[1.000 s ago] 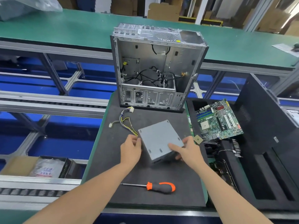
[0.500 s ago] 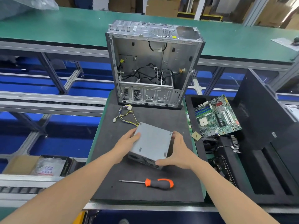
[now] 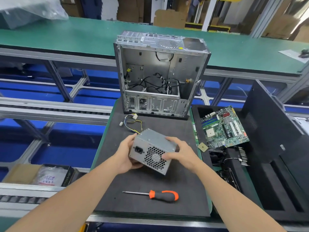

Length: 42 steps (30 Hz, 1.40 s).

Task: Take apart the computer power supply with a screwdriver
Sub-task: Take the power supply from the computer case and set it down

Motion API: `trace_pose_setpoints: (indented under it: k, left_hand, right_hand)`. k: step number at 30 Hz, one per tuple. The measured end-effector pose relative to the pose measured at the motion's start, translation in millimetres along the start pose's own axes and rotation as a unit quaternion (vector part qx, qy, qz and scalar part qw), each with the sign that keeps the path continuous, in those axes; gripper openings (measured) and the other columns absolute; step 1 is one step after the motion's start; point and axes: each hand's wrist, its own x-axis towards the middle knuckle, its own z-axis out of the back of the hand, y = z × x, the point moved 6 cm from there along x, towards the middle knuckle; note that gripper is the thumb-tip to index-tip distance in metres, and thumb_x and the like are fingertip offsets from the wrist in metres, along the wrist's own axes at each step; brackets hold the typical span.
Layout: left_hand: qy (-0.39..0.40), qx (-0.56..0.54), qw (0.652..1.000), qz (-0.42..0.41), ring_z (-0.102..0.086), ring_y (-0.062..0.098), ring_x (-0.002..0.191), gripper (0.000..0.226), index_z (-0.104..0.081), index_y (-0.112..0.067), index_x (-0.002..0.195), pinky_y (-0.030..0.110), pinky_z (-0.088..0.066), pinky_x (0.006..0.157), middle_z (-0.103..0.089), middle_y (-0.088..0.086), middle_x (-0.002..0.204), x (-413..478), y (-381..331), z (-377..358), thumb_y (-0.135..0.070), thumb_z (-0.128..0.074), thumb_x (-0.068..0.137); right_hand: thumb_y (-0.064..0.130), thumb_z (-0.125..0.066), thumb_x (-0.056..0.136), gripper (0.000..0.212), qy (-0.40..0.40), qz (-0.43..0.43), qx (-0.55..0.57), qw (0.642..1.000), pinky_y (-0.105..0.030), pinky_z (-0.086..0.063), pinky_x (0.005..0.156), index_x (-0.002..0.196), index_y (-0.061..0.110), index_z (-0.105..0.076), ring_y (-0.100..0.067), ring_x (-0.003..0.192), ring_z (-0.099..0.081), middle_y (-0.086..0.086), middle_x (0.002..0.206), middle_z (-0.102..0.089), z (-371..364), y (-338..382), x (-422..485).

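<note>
Holding the power supply (image 3: 153,148) tilted over the middle of the dark foam mat (image 3: 150,208), fan grille facing the camera.
The left hand (image 3: 126,155) is gripping its left edge, fingers curling under the lower corner; the right hand (image 3: 181,153) is clamping the right edge, thumb lying on the grille, fingers wrapping over the top. Its wire bundle (image 3: 132,123) is trailing back toward the open computer case (image 3: 160,77) standing at the mat's far edge. The screwdriver (image 3: 160,195) is lying untouched near the front edge, with bare mat between it and the box. A motherboard (image 3: 224,129) is resting just beyond the mat's right edge.
</note>
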Motion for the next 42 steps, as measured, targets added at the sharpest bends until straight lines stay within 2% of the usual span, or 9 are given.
trace_pose_setpoints:
  k: [4, 10, 17, 22, 27, 34, 37, 40, 42]
  left_hand:
    - [-0.011, -0.066, 0.998, -0.014, -0.067, 0.034, 0.106, 0.043, -0.076, -0.024, 0.098, 0.053, -0.049, 0.101, -0.073, 0.012, 0.114, -5.6, 4.0, -4.0, -0.060, -0.057, 0.086]
    - [-0.060, -0.046, 0.995, -0.063, -0.055, 0.019, 0.129, 0.047, -0.056, -0.032, 0.140, 0.044, -0.037, 0.102, -0.063, -0.006, 0.140, -11.1, 11.2, -16.6, -0.054, -0.053, 0.098]
    - [-0.106, -0.018, 0.989, -0.100, -0.063, 0.019, 0.113, 0.042, -0.045, -0.038, 0.140, 0.045, -0.056, 0.087, -0.060, -0.006, 0.136, -6.6, 5.4, -26.2, -0.028, -0.063, 0.103]
    - [-0.139, -0.001, 0.982, -0.128, -0.069, 0.030, 0.111, 0.043, -0.048, -0.019, 0.132, 0.038, -0.059, 0.067, -0.068, 0.007, 0.125, -2.2, 2.1, -24.7, 0.007, -0.055, 0.099]
    - [-0.118, 0.025, 0.982, -0.145, -0.070, 0.031, 0.116, 0.047, -0.049, 0.000, 0.141, 0.049, -0.058, 0.099, -0.072, 0.014, 0.128, 3.6, -0.9, -29.5, 0.007, -0.063, 0.097]
    - [-0.093, 0.000, 0.993, -0.079, -0.063, 0.021, 0.121, 0.065, -0.041, -0.012, 0.151, 0.041, -0.045, 0.111, -0.069, 0.006, 0.126, 18.3, 6.6, -28.1, -0.004, -0.069, 0.094]
    - [-0.060, -0.013, 0.996, -0.061, -0.061, 0.018, 0.123, 0.047, -0.049, -0.034, 0.132, 0.047, -0.037, 0.119, -0.071, -0.005, 0.124, 21.7, 5.5, -28.4, -0.007, -0.062, 0.095]
    - [-0.049, -0.005, 0.995, -0.082, -0.067, 0.015, 0.109, 0.029, -0.058, -0.036, 0.109, 0.044, -0.042, 0.108, -0.075, -0.006, 0.120, 21.6, 0.7, -25.0, -0.011, -0.058, 0.095]
    - [-0.045, 0.011, 0.994, -0.099, -0.068, 0.017, 0.104, 0.030, -0.059, -0.032, 0.123, 0.039, -0.046, 0.093, -0.074, -0.001, 0.126, 20.8, -2.6, -21.3, -0.014, -0.060, 0.098]
  right_hand:
    - [0.047, -0.085, 0.058, 0.070, 0.055, -0.081, 0.199, 0.975, -0.053, -0.051, 0.105, 0.125, 0.035, -0.068, -0.026, 0.111, -0.070, -0.006, 0.122, -0.073, -6.4, -0.8, 0.1]
    - [0.066, -0.073, 0.068, 0.074, 0.070, -0.237, 0.358, 0.901, -0.060, -0.058, 0.089, 0.120, 0.013, -0.072, -0.040, 0.109, -0.069, -0.020, 0.118, -0.073, -21.2, -19.0, -4.8]
    - [0.064, -0.082, 0.056, 0.061, -0.153, -0.107, 0.196, 0.963, -0.042, -0.062, 0.080, 0.103, 0.026, -0.076, -0.013, 0.090, -0.073, 0.003, 0.100, -0.077, 22.5, -10.9, 4.5]
    - [0.087, -0.075, 0.056, 0.080, -0.095, -0.099, 0.097, 0.986, -0.040, -0.052, 0.099, 0.116, 0.035, -0.068, -0.007, 0.109, -0.066, 0.016, 0.116, -0.071, 28.0, 1.1, -0.7]
    - [0.076, -0.067, 0.072, 0.083, -0.119, -0.104, 0.022, 0.987, -0.035, -0.037, 0.073, 0.089, -0.005, -0.068, -0.031, 0.089, -0.068, -0.018, 0.093, -0.071, 40.5, -14.6, -3.3]
    - [0.060, -0.066, 0.090, 0.051, -0.111, -0.130, 0.018, 0.985, -0.034, -0.048, 0.081, 0.094, 0.011, -0.079, -0.023, 0.101, -0.067, -0.002, 0.103, -0.076, 29.6, -44.3, -15.1]
    - [0.060, -0.067, 0.089, 0.051, -0.068, -0.134, 0.011, 0.989, -0.034, -0.049, 0.080, 0.090, 0.010, -0.079, -0.021, 0.096, -0.068, 0.001, 0.101, -0.077, 25.7, -44.3, -12.3]
    - [0.066, -0.064, 0.087, 0.065, -0.024, -0.131, -0.003, 0.991, -0.031, -0.044, 0.075, 0.089, 0.002, -0.074, -0.017, 0.083, -0.061, -0.005, 0.097, -0.077, 15.6, -44.2, -11.7]
    - [0.073, -0.058, 0.084, 0.077, -0.006, -0.123, -0.021, 0.992, -0.031, -0.047, 0.080, 0.094, -0.003, -0.069, -0.018, 0.081, -0.057, -0.008, 0.097, -0.075, 9.6, -41.9, -12.3]
